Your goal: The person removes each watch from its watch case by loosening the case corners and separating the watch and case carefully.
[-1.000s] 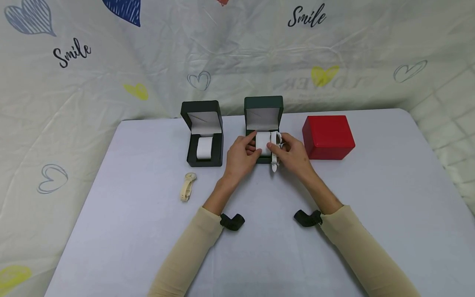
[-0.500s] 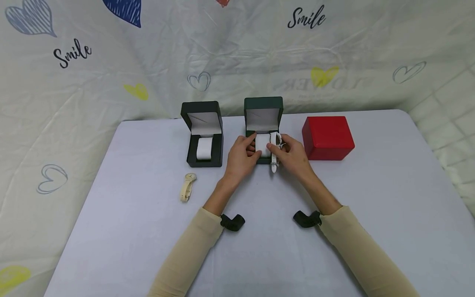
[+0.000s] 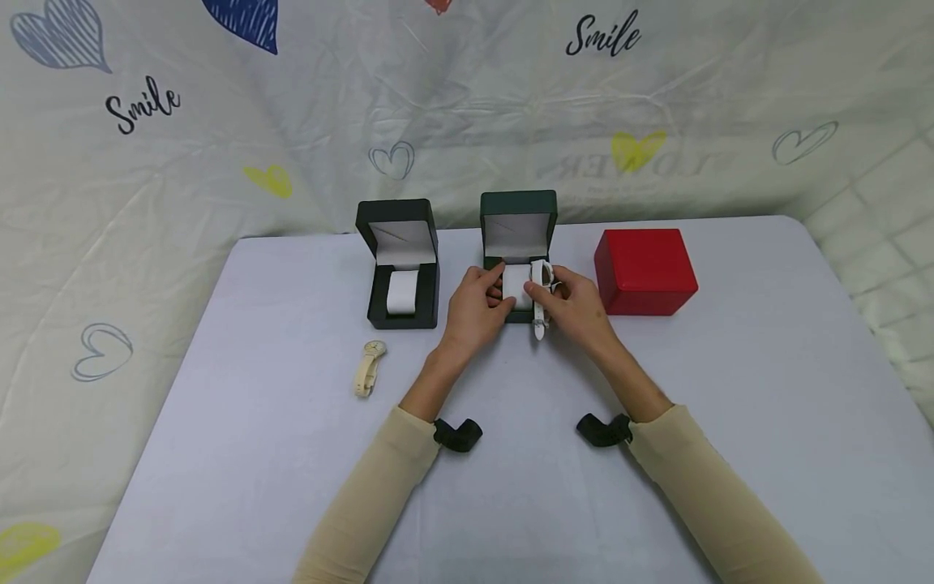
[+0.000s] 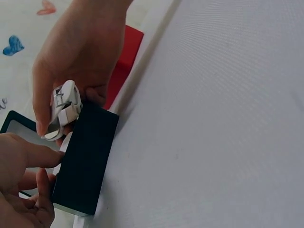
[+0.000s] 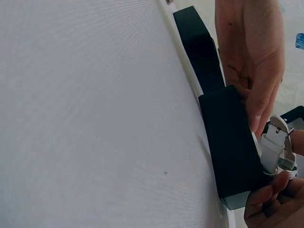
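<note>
hands meet at an open dark green watch box (image 3: 518, 243) in the middle of a pale table (image 3: 292, 454), its lid standing upright so the white cushion (image 3: 516, 284) inside faces the person. the right hand (image 3: 576, 307) pinches a white watch (image 3: 540, 296) between thumb and curled fingers, holding it against the cushion's right edge with one strap end hanging over the box's front wall, seemingly to fit it around the cushion. the left hand (image 3: 474, 308) grips the cushion's left side, fingers curled, apparently steadying it. left of them stands an open black box (image 3: 401, 264) with its own cushion, and a cream watch (image 3: 368, 367) lies before it. a closed red box (image 3: 644, 269) sits just right.
</note>
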A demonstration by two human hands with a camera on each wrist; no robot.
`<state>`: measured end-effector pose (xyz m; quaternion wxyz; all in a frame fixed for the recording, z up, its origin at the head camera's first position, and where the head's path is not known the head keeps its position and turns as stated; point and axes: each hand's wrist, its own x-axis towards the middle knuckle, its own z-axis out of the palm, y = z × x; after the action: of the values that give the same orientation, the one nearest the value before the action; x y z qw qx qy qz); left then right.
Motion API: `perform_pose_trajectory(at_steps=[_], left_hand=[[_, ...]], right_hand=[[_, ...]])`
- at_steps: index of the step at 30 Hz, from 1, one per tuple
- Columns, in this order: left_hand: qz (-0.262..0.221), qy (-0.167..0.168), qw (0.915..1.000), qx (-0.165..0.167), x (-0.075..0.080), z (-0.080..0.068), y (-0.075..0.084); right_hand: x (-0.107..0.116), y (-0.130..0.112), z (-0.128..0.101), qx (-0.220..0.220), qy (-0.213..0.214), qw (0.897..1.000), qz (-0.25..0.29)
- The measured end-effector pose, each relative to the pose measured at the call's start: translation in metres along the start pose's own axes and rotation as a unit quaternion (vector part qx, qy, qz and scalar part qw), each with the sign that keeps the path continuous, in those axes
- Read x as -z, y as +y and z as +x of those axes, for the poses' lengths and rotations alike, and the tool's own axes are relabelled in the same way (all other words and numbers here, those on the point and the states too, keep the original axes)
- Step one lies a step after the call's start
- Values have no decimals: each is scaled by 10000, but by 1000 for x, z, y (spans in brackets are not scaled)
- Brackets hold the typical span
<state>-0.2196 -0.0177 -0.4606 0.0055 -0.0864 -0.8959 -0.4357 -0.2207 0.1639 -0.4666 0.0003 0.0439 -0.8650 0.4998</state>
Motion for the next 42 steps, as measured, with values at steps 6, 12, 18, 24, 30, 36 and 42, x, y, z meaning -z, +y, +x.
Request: perform_pose_trajectory(at_steps=[6,12,18,24,30,36,42], left_hand=[[101,-84,9999,49,1,1,1],[65,-155,9998,132,2,1,3],[-216,-90,9996,185,2,2,0],[-415,0,9991,102,1,4,-4],[-586,65,9983,25,0,4,-7],[-568,93,9983,-74,1,5,-7],[-555,63,9984,-88,1,5,-8]], right_hand=[[0,0,1,3,-28,10000,-54],[1,1,2,78,-61,10000,-11],[1,2,2,87,-64,9999,24],[2,1,1,73,-75,9999,60],[2,1,1,46,-110,9999,114],[2,2,1,54,-116,9998,144],[4,2,0,18,-118,9998,164]])
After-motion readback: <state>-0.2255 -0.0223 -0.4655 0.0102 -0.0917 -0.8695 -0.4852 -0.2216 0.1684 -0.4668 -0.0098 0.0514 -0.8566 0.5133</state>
